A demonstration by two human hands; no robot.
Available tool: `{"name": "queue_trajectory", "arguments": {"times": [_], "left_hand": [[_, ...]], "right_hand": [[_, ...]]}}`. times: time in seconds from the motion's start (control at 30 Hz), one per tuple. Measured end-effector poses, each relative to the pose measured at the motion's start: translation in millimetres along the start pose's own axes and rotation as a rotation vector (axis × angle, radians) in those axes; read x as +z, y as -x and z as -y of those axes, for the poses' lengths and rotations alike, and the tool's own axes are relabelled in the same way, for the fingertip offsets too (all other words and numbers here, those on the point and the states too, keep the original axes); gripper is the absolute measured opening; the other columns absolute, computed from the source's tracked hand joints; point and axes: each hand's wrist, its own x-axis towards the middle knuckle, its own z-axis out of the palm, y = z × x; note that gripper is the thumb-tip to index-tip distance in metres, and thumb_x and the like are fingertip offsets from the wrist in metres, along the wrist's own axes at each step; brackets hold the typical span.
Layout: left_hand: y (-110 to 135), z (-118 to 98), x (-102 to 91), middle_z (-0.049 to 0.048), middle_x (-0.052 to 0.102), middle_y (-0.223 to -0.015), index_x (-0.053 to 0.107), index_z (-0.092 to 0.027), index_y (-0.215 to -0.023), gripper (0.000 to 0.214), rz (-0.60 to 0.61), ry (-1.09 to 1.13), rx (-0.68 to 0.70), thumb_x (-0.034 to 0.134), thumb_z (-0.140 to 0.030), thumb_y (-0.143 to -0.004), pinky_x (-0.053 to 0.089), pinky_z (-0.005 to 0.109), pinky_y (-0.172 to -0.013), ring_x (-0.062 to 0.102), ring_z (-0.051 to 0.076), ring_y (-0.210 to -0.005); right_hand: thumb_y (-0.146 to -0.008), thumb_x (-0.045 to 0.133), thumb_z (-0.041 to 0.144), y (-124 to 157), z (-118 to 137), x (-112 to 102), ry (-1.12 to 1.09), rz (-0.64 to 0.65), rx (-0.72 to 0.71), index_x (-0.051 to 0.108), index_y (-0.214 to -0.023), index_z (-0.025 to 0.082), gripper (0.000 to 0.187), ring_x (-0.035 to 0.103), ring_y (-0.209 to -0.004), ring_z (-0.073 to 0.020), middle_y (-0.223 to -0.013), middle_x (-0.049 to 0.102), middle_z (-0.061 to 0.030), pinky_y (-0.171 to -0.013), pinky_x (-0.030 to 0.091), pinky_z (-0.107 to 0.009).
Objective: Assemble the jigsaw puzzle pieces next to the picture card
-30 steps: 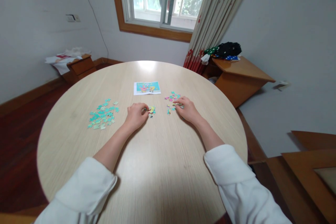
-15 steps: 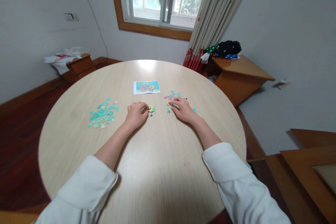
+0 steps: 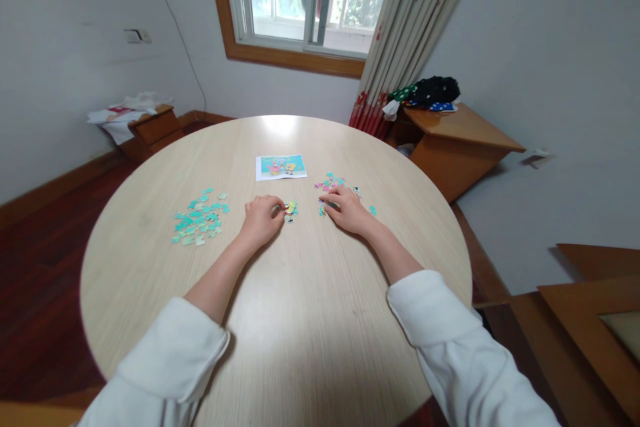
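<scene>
Near the middle of the table, a small yellow cluster of jigsaw puzzle pieces (image 3: 291,207) lies flat. My left hand (image 3: 262,219) rests at its left side, thumb and fingers closed on the cluster's edge. To the right, my right hand (image 3: 346,208) bends over loose mixed-colour puzzle pieces (image 3: 321,211); its thumb and fingers are drawn together, and whatever is between them is too small to make out. Pink and teal pieces (image 3: 330,181) lie just beyond that hand, partly covered by it. Behind both hands is a picture card (image 3: 281,167) with a pink and a yellow cartoon figure.
A spread of teal and pale green puzzle pieces (image 3: 200,218) lies on the left of the round wooden table (image 3: 300,320). One teal piece (image 3: 373,210) sits right of my right hand. Beyond the table stand a wooden cabinet (image 3: 463,127) with cloths on it and a curtain (image 3: 400,33).
The view has shifted slightly, so the table and pieces appear a little further right. Both hands stay at the same pieces, with only small finger movement.
</scene>
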Motion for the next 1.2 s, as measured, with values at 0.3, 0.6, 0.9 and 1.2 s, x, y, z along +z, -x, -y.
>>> {"name": "queue_trajectory", "arguments": {"times": [0.3,0.6,0.9,1.2], "left_hand": [[0.4,-1.3,-1.2,0.0046,0.070,-0.093,0.066,-0.021,-0.082,0.012,-0.011,0.009,0.010,0.056,-0.018,-0.077,0.040,0.038,-0.087,0.059,0.023,-0.095],[2.2,-4.5,-3.9,0.0034,0.070,-0.084,0.066,-0.021,-0.081,0.013,-0.005,0.013,-0.004,0.055,-0.016,-0.076,0.040,0.037,-0.084,0.059,0.023,-0.090],[1.3,-1.3,-3.0,0.0030,0.071,-0.087,0.066,-0.021,-0.082,0.014,0.009,0.061,-0.013,0.055,-0.016,-0.075,0.042,0.037,-0.085,0.059,0.022,-0.090],[0.8,-0.7,-3.1,0.0023,0.071,-0.086,0.066,-0.022,-0.082,0.013,0.004,0.066,-0.023,0.055,-0.017,-0.076,0.042,0.037,-0.085,0.060,0.021,-0.090]], "right_hand": [[-0.087,0.054,0.027,-0.6,-0.9,1.5,-0.015,-0.011,-0.002,0.069,-0.106,0.023,0.024,0.052,-0.106,-0.0244,-0.111,0.059,-0.0098,-0.095,0.037,-0.045],[-0.087,0.054,0.024,-0.9,0.6,0.1,-0.009,-0.018,0.001,0.069,-0.106,0.023,0.024,0.052,-0.105,-0.0236,-0.111,0.059,-0.0097,-0.095,0.038,-0.043],[-0.088,0.054,0.027,-1.4,3.2,-1.1,-0.001,-0.009,0.020,0.070,-0.103,0.021,0.023,0.052,-0.104,-0.0240,-0.110,0.060,-0.0107,-0.094,0.038,-0.044],[-0.087,0.056,0.025,-2.2,4.9,-1.5,0.005,-0.028,0.011,0.070,-0.098,0.022,0.019,0.054,-0.103,-0.0241,-0.107,0.061,-0.0099,-0.093,0.038,-0.044]]}}
